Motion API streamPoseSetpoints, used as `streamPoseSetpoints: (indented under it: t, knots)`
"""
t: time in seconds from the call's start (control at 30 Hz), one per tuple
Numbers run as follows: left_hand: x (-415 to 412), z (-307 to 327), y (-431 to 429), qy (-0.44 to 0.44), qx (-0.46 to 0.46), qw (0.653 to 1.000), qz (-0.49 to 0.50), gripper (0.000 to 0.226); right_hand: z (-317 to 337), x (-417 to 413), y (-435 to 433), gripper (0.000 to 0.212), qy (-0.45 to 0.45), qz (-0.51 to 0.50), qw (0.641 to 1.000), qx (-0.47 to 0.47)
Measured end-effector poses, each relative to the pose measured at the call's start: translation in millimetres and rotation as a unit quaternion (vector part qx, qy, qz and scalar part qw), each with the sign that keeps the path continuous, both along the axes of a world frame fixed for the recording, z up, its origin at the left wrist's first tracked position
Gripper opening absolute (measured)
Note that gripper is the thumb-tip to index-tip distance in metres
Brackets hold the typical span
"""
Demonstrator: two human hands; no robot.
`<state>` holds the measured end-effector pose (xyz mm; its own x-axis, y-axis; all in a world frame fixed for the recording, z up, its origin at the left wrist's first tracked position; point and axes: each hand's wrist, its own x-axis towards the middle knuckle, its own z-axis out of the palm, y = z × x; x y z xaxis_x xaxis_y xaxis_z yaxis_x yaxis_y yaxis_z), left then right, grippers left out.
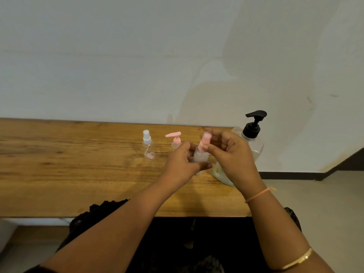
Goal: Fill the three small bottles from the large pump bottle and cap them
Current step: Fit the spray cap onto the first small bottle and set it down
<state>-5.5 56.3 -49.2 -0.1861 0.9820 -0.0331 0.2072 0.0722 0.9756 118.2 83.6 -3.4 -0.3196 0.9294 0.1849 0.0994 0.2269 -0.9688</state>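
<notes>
Nearest the camera, a gold bangle [297, 262] is worn on the right forearm and an orange thread [257, 195] on the right wrist. Above the wooden counter [78, 174], a small clear bottle [199, 157] is gripped round its body by the curled fingers of the left hand [182, 164]. Its pink top [205, 140] is pinched by the fingertips of the right hand [230, 152]. Behind the right hand, the large pump bottle [256, 148] with its black pump [255, 123] stands partly hidden. A bottle with a pink pump [175, 141] is half covered by the left hand. A white-topped spray bottle [148, 146] stands further left, near the wall [118, 66].
</notes>
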Motion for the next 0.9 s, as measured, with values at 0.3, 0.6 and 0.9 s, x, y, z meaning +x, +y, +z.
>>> streamPoseSetpoints:
  t: [0.3, 0.6, 0.9]
  knots:
    - [3.1, 11.4, -2.6, -0.063, 0.002, 0.998, -0.012, 0.033, -7.6, -2.9, -3.1, 0.055, 0.013, 0.032, 0.999, -0.036]
    - [3.7, 10.9, -5.2, -0.012, 0.015, 1.0, -0.004, 0.037, -8.2, -15.1, -2.9, 0.04, -0.029, -0.099, 0.994, 0.028]
    - [6.0, 10.1, -4.7, -0.024, 0.024, 0.999, 0.003, 0.036, -4.1, -10.2, -1.8, 0.029, 0.005, -0.052, 0.999, -0.001]
